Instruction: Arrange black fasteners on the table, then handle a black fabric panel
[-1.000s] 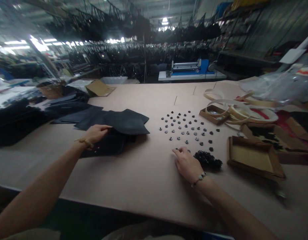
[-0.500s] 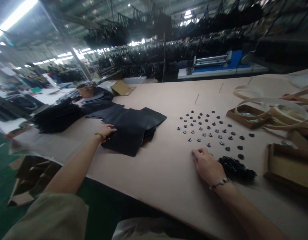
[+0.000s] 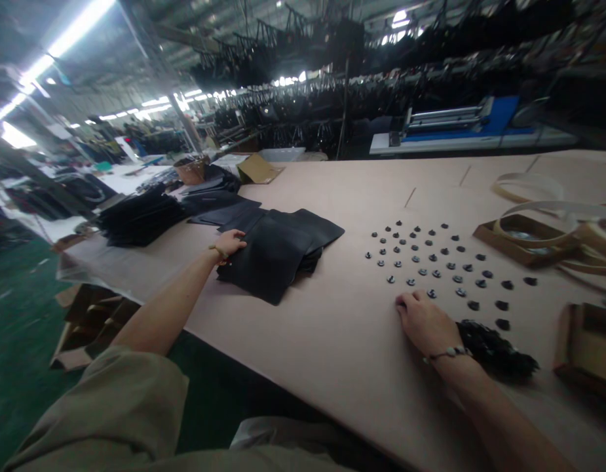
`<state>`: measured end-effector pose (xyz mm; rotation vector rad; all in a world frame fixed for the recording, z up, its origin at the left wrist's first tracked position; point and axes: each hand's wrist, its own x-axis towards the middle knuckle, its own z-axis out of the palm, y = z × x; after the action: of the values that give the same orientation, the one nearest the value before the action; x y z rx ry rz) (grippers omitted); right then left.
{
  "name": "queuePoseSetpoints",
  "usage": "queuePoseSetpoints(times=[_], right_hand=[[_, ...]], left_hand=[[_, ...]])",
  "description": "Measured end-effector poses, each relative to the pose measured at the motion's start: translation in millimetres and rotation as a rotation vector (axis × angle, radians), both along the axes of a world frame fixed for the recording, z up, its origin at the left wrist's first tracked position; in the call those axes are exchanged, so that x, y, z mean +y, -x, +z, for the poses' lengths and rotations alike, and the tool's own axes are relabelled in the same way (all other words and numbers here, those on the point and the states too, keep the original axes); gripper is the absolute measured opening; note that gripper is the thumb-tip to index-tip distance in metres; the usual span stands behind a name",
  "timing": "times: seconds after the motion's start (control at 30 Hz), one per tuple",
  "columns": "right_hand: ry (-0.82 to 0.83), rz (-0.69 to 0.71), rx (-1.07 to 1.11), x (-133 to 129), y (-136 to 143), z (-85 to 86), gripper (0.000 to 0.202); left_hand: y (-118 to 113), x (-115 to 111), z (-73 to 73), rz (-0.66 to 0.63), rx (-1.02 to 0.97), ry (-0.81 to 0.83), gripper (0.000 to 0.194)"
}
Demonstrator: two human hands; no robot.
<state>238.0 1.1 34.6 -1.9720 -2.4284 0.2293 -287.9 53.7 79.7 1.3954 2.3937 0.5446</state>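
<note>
My left hand [image 3: 231, 244] is at the left edge of a black flat panel [image 3: 270, 255], fingers closed on that edge, the thumb out of sight. The panel looks like leather and lies on a small stack of similar black pieces [image 3: 310, 261]. My right hand [image 3: 425, 322] rests on the table just in front of several small metal studs [image 3: 415, 248] set out in loose rows. Its fingers are curled together, and whatever may be between them is hidden. Beside its wrist is a heap of small shiny black parts [image 3: 496, 347].
Table [image 3: 307, 354]; tall pile of black pieces [image 3: 138, 219] at left; open cardboard box [image 3: 258, 169] at the back. On the right are a shallow box [image 3: 519, 246], rolls of pale strip [image 3: 526, 187] and another cardboard box [image 3: 590, 354]. A blue machine [image 3: 499, 118] stands beyond.
The whole view has swung left, so things appear further right. My right hand's fingers look more curled and sit nearer the front studs. My left hand stays at the panel's edge.
</note>
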Motion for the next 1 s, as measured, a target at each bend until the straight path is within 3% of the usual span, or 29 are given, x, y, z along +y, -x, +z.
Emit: queuePoseSetpoints(times=[0.1, 0.2, 0.27, 0.37, 0.47, 0.57, 0.77, 0.9, 1.0], right_hand=[[-0.026, 0.006, 0.024, 0, -1, -2.7, 0.032], [-0.055, 0.009, 0.037, -2, -2, -4.8, 0.032], [-0.081, 0.006, 0.062, -4, -3, -6.7, 0.033], [-0.123, 0.013, 0.105, -8, -7, -10.8, 0.034], [-0.153, 0.060, 0.147, -11, -10, -14.2, 0.034], [-0.165, 0.098, 0.206, -13, -9, -15.7, 0.035], [-0.091, 0.237, 0.287, -12, -4, -13.5, 0.037], [-0.026, 0.262, 0.375, -14, -12, -6.0, 0.037], [0.097, 0.320, 0.335, -17, -18, -0.2, 0.033]], left_hand=[[-5, -2, 8.1, -0.030, 0.053, -0.065, 0.069], [-32, -12, 7.5, -0.161, 0.290, -0.152, 0.064], [-65, -25, -2.6, -0.301, 0.361, -0.192, 0.059], [-120, -48, -27.1, -0.435, 0.346, -0.159, 0.072], [-159, -62, -46.4, -0.380, 0.408, -0.102, 0.079], [-177, -60, -50.8, -0.295, 0.437, -0.092, 0.070], [-177, -50, -32.5, -0.316, 0.448, -0.070, 0.051], [-148, -39, -11.5, -0.402, 0.234, 0.014, 0.043], [-115, -22, 6.2, -0.305, -0.011, 0.028, 0.035]])
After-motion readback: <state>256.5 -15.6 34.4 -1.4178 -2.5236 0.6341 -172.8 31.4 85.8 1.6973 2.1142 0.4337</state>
